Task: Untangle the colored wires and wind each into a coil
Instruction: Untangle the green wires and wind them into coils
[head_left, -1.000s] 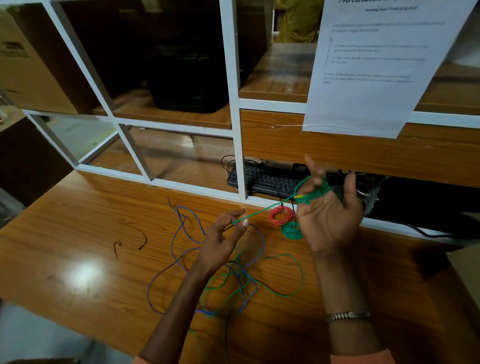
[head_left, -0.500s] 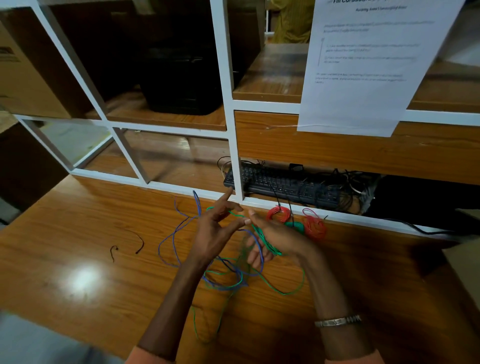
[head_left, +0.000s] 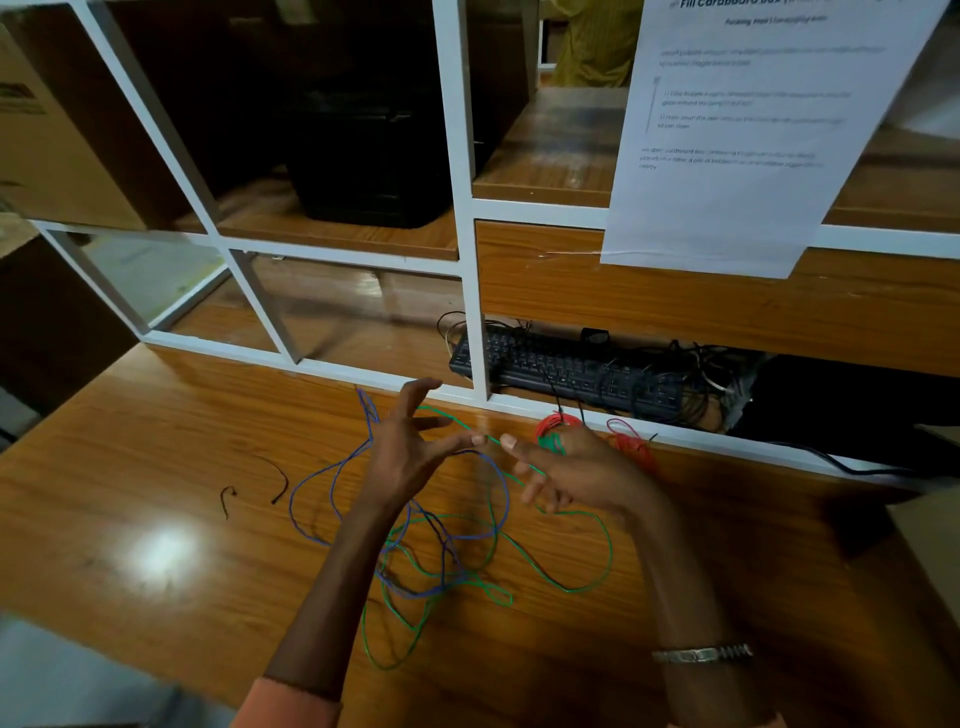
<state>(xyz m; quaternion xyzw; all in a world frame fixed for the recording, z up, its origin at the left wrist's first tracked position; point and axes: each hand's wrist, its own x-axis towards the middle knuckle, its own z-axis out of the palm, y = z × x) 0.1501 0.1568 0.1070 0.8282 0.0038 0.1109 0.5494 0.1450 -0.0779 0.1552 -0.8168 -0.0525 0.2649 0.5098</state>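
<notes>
Both hands have dropped low over the wooden desk (head_left: 156, 467); a second ago the right hand (head_left: 582, 475) was raised, palm toward the camera, with green turns around its fingers and the line drawn taut across to the left. Now the right hand is turned knuckles-up, fingers loosely curled, the green wire (head_left: 582, 587) running under or through them (whether any turns remain on the fingers is hidden). Left hand (head_left: 410, 452) is spread wide, thumb and forefinger tip just meeting the green strand near the right forefinger; grip looks light, perhaps only guiding. Slack green lies in loops on the desk, crossed with the blue wire (head_left: 322, 467) below the wrists. Finished coils sit behind the right hand by the shelf rail: a red coil (head_left: 558, 421), a green coil (head_left: 549, 442), another reddish one (head_left: 631, 441) just beside. Judgement: tension has been given up, likely to take a fresh length for the next turn; green and blue are not yet parted.
</notes>
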